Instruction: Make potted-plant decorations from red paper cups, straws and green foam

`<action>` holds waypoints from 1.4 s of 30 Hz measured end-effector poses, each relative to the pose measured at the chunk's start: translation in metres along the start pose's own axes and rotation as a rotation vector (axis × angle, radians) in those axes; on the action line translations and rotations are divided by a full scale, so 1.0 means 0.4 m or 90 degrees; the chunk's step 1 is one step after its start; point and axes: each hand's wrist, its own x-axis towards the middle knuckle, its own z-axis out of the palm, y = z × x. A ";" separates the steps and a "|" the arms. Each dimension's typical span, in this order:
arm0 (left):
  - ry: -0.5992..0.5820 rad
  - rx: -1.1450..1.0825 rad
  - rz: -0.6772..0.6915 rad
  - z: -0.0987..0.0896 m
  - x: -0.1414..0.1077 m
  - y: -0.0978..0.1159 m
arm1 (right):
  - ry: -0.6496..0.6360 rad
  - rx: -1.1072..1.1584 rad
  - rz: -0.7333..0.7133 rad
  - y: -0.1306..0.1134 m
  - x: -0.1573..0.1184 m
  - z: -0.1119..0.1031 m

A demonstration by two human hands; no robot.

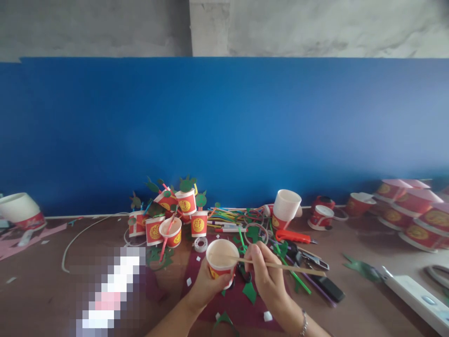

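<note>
My left hand [206, 286] is wrapped round a red and white paper cup [223, 272], its open mouth tilted toward me. Between the thumb and fingers of my right hand [265, 273] is a thin wooden stick [294, 268]. The left end of the stick reaches over the cup's rim into its mouth; the other end points right. Beneath both hands lies a dark red sheet [231, 309] with white and green paper scraps on it. A roll of tape [201, 244] sits just behind the cup, to its left.
Decorated cups [171, 232] with green cutouts stand behind on the left. Stacked cups [286, 208], a red cutter [294, 236] and colored straws lie further back. At right are a white glue gun [417, 297] and more cups [424, 215]. A blue panel [224, 131] rises behind the table.
</note>
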 end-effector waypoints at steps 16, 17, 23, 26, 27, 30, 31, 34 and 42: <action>-0.008 0.015 0.020 -0.007 0.005 -0.012 | -0.013 0.021 0.001 -0.001 -0.001 0.003; -0.006 0.015 0.022 -0.006 0.005 -0.010 | -0.016 0.021 -0.004 -0.001 0.000 0.003; 0.002 0.014 0.016 -0.006 0.006 -0.020 | -0.015 0.018 -0.025 -0.010 0.001 0.003; 0.002 0.008 0.008 -0.002 0.004 -0.010 | -0.020 0.016 -0.023 -0.005 -0.001 0.004; 0.000 0.005 0.005 0.000 0.002 -0.003 | -0.024 0.015 -0.020 -0.002 -0.002 0.004; 0.000 0.001 -0.002 0.006 -0.002 0.012 | -0.033 0.012 -0.021 0.008 -0.003 0.003; 0.002 0.002 -0.002 0.007 -0.003 0.014 | -0.033 0.010 -0.023 0.011 -0.003 0.004; 0.004 0.012 0.008 0.005 -0.002 0.003 | -0.037 0.005 -0.029 0.013 -0.001 0.006; -0.029 0.044 0.029 0.008 0.001 -0.022 | -0.054 -0.030 -0.059 0.015 -0.004 0.014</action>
